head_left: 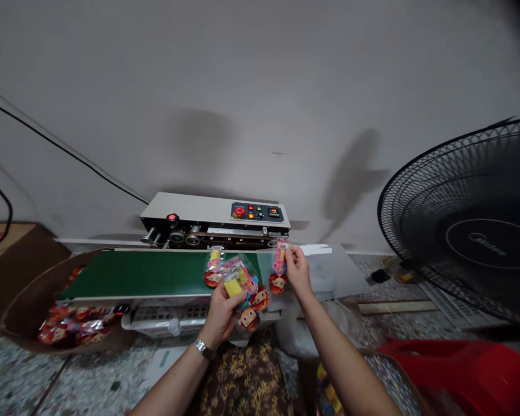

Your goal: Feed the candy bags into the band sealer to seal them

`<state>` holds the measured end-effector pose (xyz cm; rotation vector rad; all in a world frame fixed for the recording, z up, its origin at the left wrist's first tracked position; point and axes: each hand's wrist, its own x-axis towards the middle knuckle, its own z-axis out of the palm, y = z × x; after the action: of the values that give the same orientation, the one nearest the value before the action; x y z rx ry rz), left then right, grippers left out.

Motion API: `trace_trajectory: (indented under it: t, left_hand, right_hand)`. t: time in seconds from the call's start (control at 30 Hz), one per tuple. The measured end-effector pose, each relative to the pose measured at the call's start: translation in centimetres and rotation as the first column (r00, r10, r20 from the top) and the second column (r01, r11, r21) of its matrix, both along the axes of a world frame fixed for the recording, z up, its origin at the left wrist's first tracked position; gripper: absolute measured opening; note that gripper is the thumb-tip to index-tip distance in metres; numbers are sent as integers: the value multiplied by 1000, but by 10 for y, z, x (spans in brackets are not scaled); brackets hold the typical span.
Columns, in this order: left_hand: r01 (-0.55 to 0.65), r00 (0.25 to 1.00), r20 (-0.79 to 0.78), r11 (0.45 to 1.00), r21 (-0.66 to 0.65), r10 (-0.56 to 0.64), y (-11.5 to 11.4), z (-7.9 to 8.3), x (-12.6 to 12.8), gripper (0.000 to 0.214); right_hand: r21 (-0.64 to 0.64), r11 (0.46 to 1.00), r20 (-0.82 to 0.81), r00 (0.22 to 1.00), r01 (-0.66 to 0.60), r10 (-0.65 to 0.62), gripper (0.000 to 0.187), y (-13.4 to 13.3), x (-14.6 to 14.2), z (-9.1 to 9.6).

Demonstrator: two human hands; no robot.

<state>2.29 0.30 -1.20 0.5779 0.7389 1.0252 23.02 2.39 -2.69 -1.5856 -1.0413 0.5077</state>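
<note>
My left hand (222,312) is closed on several clear packets (247,289) with red-haired cartoon figures and pink and yellow cards inside. In my right hand (297,267), thumb and fingers pinch the upper part of one such packet (279,260), which hangs upright at the right end of a band sealing machine (216,211). Another packet (214,267) lies on the machine's green conveyor belt (156,271), just behind my left hand. Lights glow on the control panel (256,212), beside a red knob (239,212).
At the left, a round brown container (15,309) holds more packets. A white basket (164,325) stands under the belt. A large black fan (459,225) and a red plastic object (463,370) take up the right side. The wall rises behind the machine.
</note>
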Motion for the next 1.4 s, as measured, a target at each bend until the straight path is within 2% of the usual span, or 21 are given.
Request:
trace_trajectory:
  t: [0.1,0.17,0.23,0.33,0.5,0.53,0.6,0.67,0.7,0.77,0.8,0.83,0.9,0.97,1.07,1.13,1.23,1.33,1.4]
  left_hand:
    - [-6,1000,-20,1000,-13,6,1,-4,-4,42]
    - [-4,999,-39,1000,-25,3,1,-4,-5,42]
    - [-3,998,-61,1000,-23,1,1,-4,-6,42]
    - [1,997,-82,1000,-10,-2,2,-4,-7,42]
    - [-14,997,-72,999,34,16,5,-4,-8,46]
    - [-19,997,-68,999,38,21,5,-3,-8,47]
    - [-24,997,-66,999,38,26,5,-1,-7,49]
    - [-22,998,-61,999,40,24,5,1,-6,49]
    - [-23,998,-59,999,42,25,5,2,-6,49]
    - [-29,998,-56,998,47,32,6,3,-4,48]
    - [-34,998,-54,998,50,37,6,3,-4,48]
    - [-38,998,-52,998,54,41,6,3,-3,48]
    - [-39,998,-50,998,58,42,6,2,-3,48]
    - [-57,997,-55,997,43,60,4,1,-8,48]
    - [-132,988,-85,991,2,132,-2,0,-27,47]
    - [-188,976,-110,982,-11,185,-7,-1,-47,46]
    - [-237,960,-152,971,5,235,-14,-1,-85,44]
    - [-309,932,-191,951,21,308,-17,-1,-123,42]
    - [-355,916,-192,935,20,352,-16,0,-144,42]
  right_hand:
    - [-194,972,243,967,132,-82,30,8,40,-17]
    - [-338,915,400,914,221,-72,27,12,56,-26]
    - [-440,848,491,870,295,-48,26,18,62,-33]
    - [-491,804,531,847,337,-31,26,31,59,-36]
    - [-504,814,548,835,289,43,26,52,41,-30]
    - [-487,827,560,827,282,48,27,53,36,-27]
    - [-391,890,582,812,237,40,35,48,23,-19]
    - [-253,964,528,847,83,65,35,37,7,-10]
    - [-190,981,461,880,-28,115,32,30,-1,-5]
    - [-108,963,309,913,-246,268,30,14,-16,2]
    - [-84,946,266,908,-312,323,29,6,-21,5]
    - [-73,939,262,902,-336,343,29,0,-25,7]
    - [-82,958,368,885,-273,284,28,-7,-26,8]
    - [-127,973,532,814,-194,232,29,-3,-26,4]
    - [-272,935,698,622,-230,356,30,25,-44,-7]
    - [-399,888,734,501,-228,458,33,52,-74,-16]
    - [-511,840,752,377,-185,541,22,88,-129,-27]
    - [-502,826,761,323,-257,563,24,104,-172,-35]
    - [-422,849,768,372,-319,521,25,105,-189,-38]
